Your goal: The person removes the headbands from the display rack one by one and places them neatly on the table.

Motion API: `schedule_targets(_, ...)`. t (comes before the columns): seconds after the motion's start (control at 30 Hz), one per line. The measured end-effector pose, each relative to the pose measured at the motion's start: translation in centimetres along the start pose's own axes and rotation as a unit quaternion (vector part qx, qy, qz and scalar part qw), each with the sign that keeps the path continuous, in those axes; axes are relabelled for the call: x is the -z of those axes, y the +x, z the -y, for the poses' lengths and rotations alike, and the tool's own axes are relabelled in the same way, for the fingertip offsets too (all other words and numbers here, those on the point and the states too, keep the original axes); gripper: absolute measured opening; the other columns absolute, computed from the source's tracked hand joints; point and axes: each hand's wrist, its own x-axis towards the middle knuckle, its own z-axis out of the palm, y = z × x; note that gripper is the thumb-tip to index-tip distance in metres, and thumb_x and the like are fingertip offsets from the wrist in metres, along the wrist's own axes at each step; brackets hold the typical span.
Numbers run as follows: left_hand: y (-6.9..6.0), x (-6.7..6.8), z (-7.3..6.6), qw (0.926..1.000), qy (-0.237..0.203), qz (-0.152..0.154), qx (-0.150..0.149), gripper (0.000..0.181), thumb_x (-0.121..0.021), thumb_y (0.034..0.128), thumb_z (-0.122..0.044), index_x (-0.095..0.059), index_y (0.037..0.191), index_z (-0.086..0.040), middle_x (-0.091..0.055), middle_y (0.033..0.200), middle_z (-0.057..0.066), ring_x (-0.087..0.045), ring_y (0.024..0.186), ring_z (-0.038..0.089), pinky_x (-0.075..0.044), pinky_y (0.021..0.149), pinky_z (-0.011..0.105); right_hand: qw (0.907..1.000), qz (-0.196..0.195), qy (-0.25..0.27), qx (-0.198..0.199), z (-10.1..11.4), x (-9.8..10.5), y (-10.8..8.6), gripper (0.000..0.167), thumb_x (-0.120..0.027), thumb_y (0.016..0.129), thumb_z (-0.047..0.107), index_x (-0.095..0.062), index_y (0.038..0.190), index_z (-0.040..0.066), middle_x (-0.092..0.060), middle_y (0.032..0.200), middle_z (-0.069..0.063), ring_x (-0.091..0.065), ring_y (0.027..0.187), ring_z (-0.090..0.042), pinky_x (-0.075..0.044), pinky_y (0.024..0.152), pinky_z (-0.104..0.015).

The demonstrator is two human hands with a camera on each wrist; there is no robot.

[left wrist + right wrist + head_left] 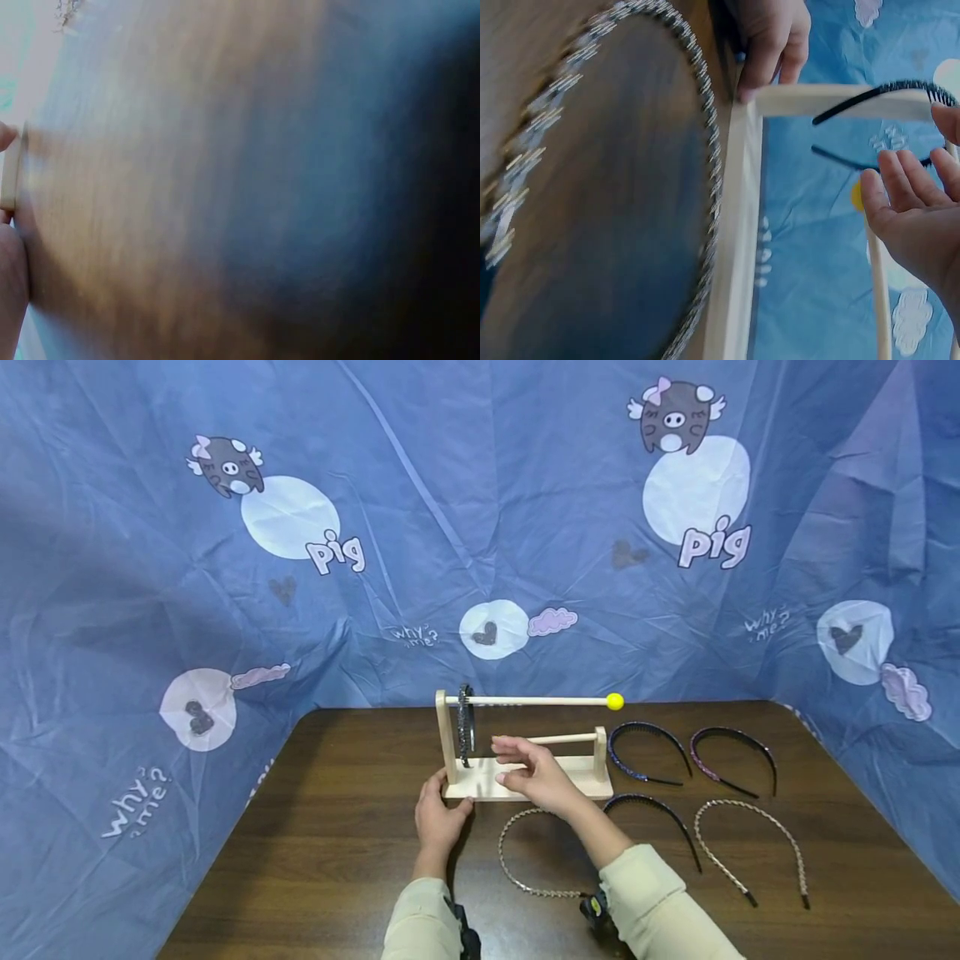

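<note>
A wooden rack (pixel 555 790) with two rods stands on the table, its upper rod (pixel 540 701) tipped by a yellow ball (pixel 615 702). From that rod, close to the left post, hangs a dark glittery headband (pixel 466 727). My left hand (pixel 438 818) grips the left end of the rack's base, which shows at the edge of the left wrist view. Just right of the hanging headband, my right hand (pixel 536 774) is held over the base, thumb and fingers apart and nothing between them. The right hand hides part of the lower rod (pixel 566 739).
A braided headband (pixel 504 852) lies in front of the rack, partly under my right arm. To the right lie a blue headband (pixel 611 752), a pink-and-black one (pixel 697 762), a black one (pixel 686 835) and another braided one (pixel 787 831). A blue curtain (pixel 480 527) hangs behind.
</note>
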Motion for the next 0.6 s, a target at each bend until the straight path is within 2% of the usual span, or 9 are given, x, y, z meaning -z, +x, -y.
schedule_targets(0.1, 0.0, 0.0, 0.0, 1.0, -0.002, -0.002, -0.005, 0.062, -0.081, 0.0631, -0.012, -0.057, 0.12, -0.006, -0.059, 0.113, 0.012, -0.055, 0.105, 0.033, -0.042, 0.088, 0.045, 0.9998, 0.017, 0.0, 0.01, 0.3, -0.8, 0.8, 0.053, -0.058, 0.081, -0.012, -0.04, 0.131, -0.013, -0.048, 0.125, -0.031, -0.045, 0.115, -0.045, -0.042, 0.092, -0.048)
schedule_targets(0.2, 0.0, -0.1, 0.0, 1.0, -0.002, 0.001, 0.0, 0.063, -0.082, 0.0637, -0.013, -0.057, 0.121, -0.007, -0.059, 0.114, 0.012, -0.054, 0.106, 0.032, -0.041, 0.089, 0.045, 0.9994, 0.028, 0.004, 0.02, 0.5, -1.4, 1.3, 0.054, -0.057, 0.081, -0.013, -0.038, 0.132, -0.013, -0.048, 0.125, -0.032, -0.044, 0.117, -0.046, -0.04, 0.093, -0.05)
schedule_targets(0.43, -0.1, -0.1, -0.1, 1.0, -0.004, 0.004, 0.001, 0.063, -0.082, 0.0643, -0.013, -0.056, 0.121, -0.006, -0.059, 0.115, 0.012, -0.054, 0.107, 0.032, -0.041, 0.09, 0.045, 0.9986, 0.053, 0.001, 0.008, 0.4, -2.1, 1.4, 0.052, -0.056, 0.082, -0.012, -0.036, 0.13, -0.016, -0.051, 0.116, -0.035, -0.046, 0.112, -0.048, -0.04, 0.091, -0.054)
schedule_targets(0.5, -0.1, 0.0, -0.1, 1.0, -0.006, 0.001, 0.0, 0.062, -0.082, 0.0644, -0.013, -0.057, 0.121, -0.006, -0.059, 0.115, 0.012, -0.054, 0.107, 0.032, -0.041, 0.09, 0.045, 0.9987, 0.05, 0.0, 0.007, 0.3, -2.3, 1.4, 0.051, -0.056, 0.082, -0.013, -0.036, 0.129, -0.017, -0.052, 0.112, -0.036, -0.047, 0.109, -0.049, -0.04, 0.09, -0.055)
schedule_targets(0.6, 0.0, 0.1, 0.0, 1.0, -0.008, -0.002, -0.004, 0.062, -0.081, 0.0642, -0.012, -0.057, 0.12, -0.006, -0.059, 0.114, 0.013, -0.055, 0.106, 0.033, -0.041, 0.089, 0.045, 0.9996, 0.023, -0.015, 0.005, 0.3, -2.4, 1.4, 0.046, -0.057, 0.082, -0.013, -0.041, 0.125, -0.016, -0.055, 0.106, -0.033, -0.051, 0.103, -0.047, -0.044, 0.086, -0.052)
